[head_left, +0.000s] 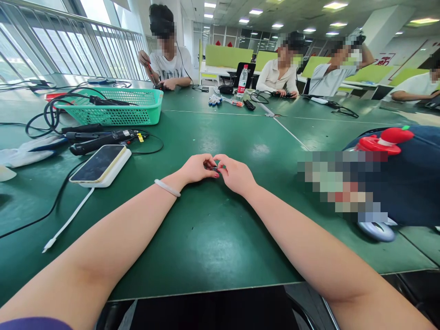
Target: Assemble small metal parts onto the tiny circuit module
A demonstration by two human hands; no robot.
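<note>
Pinching a small dark object (pixel 215 169) between nearly closed fingertips of left hand (pixel 196 168) and right hand (pixel 238 176), probably for steadier control, over green table (pixel 206 247)

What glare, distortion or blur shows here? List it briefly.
Head view: pale glare on the glossy green tabletop; near-white rectangular ceiling lights; wide-angle stretch in the bare left forearm and bare right forearm; square pixelation over faces; the small dark object is too small to identify.
</note>
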